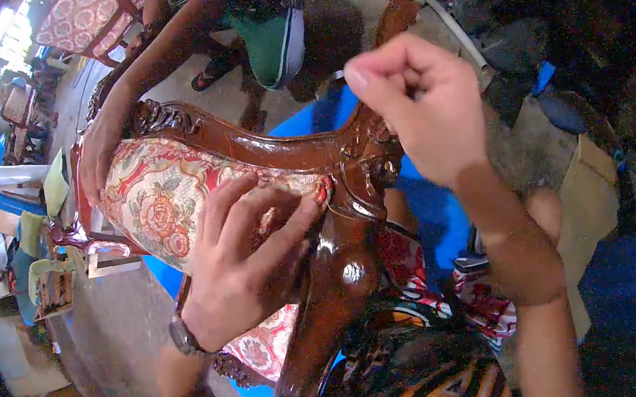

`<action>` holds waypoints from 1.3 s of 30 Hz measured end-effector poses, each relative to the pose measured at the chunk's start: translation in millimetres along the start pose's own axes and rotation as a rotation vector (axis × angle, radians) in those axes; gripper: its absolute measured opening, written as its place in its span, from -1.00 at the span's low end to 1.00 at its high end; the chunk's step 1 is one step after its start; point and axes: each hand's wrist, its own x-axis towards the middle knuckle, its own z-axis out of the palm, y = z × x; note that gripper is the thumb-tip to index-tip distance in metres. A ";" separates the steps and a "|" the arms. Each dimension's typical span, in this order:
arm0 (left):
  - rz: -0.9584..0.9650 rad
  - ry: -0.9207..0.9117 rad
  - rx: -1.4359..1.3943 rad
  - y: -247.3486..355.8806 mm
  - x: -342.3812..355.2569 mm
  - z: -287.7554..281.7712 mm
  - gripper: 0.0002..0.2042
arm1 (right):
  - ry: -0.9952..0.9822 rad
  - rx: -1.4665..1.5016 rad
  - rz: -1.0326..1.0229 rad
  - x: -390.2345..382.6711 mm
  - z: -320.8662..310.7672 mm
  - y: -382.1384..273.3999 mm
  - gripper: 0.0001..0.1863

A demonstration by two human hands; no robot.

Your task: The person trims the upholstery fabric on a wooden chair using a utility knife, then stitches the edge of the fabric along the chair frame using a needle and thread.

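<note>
My left hand (246,254) rests on the floral red-and-cream upholstered pad (158,205) of a carved, glossy brown wooden chair frame (248,136). Its bent fingers are apart and press near the pad's right end, by a bunched red fabric edge (323,191). My right hand (421,108) is raised above the carved frame to the right, fingers curled and thumb against forefinger; whatever it may hold is too small or hidden to make out.
A co-worker's hand (97,157) lies on the pad's left end; their green-and-white shoe (266,51) is behind the frame. Blue sheeting (324,111) lies underneath. Another patterned chair (78,22), a white pipe (455,26) and cardboard (593,206) surround the work.
</note>
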 end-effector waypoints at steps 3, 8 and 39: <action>-0.071 0.070 -0.078 -1.4 -9.9 8.7 -0.61 | -0.100 -0.048 0.147 -21.6 -1.5 -17.6 -0.88; -0.073 0.030 -0.061 -1.3 -13.7 11.6 -0.61 | -0.226 -0.294 0.238 -30.8 -1.0 -30.8 -0.92; -0.220 -0.200 -0.077 16.0 56.8 -22.9 -0.90 | -0.351 -0.133 0.471 -8.1 -6.7 -19.7 -0.93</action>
